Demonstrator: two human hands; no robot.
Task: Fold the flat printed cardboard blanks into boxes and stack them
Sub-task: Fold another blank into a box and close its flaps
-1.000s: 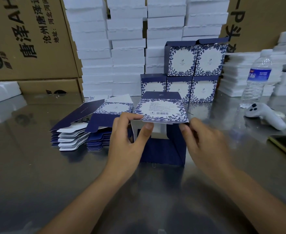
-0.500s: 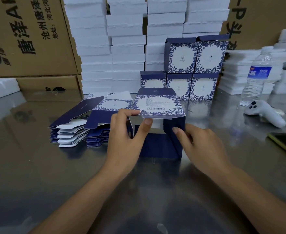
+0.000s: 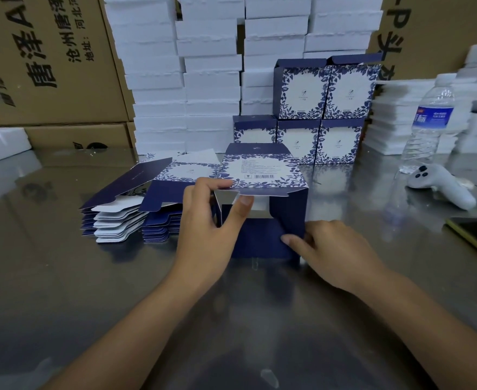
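A half-folded blue and white box stands on the steel table in front of me, its near end open. My left hand grips its left front corner, thumb on the top panel's edge and fingers round the side. My right hand presses a dark blue flap at the box's lower front with its fingertips. Flat printed blanks lie stacked to the left. Several folded boxes are stacked behind, in two rows.
White foam trays are piled high at the back, more at the right. Brown cartons stand behind left. A water bottle, a white controller and a dark phone lie to the right.
My right hand has dropped from the box's top right edge to the lower front flap. The top panel has come down level. My left hand has kept its grip.
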